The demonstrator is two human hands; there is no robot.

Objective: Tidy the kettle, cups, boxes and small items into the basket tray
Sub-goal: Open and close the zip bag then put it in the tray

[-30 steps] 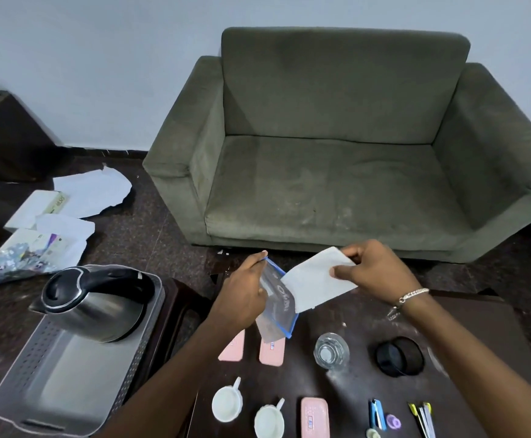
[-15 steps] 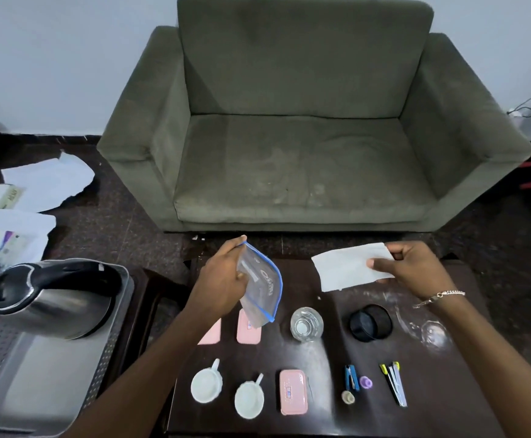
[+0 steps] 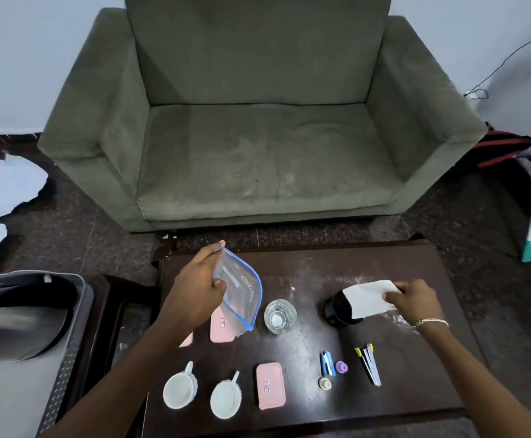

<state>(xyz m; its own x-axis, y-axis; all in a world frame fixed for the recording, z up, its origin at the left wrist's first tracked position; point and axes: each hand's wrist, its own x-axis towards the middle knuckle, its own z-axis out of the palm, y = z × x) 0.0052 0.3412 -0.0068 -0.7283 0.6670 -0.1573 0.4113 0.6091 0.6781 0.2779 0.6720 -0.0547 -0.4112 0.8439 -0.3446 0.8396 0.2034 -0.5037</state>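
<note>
Where the white cups (image 3: 180,390) stand: nearest the person, on the near side of the left hand, with a pink box (image 3: 270,385) just right of them.
Small items: a blue clip (image 3: 327,368), a purple cap (image 3: 341,367) and pens (image 3: 370,363) lie on the near side of the right hand.
Left hand (image 3: 199,289): its fingers and thumb pinch the mouth of a clear zip bag (image 3: 242,295), which hangs over a second pink box (image 3: 221,330).
Right hand (image 3: 415,301): it pinches a white paper (image 3: 366,298) above a black cup (image 3: 335,311).
Basket tray (image 3: 74,349): well to the left of the left hand and off the table, its long axis running near to far, with the kettle (image 3: 17,314) inside. The left hand is the nearer one, so loading likely goes leftward.
Beyond both hands: a green sofa (image 3: 257,153).
</note>
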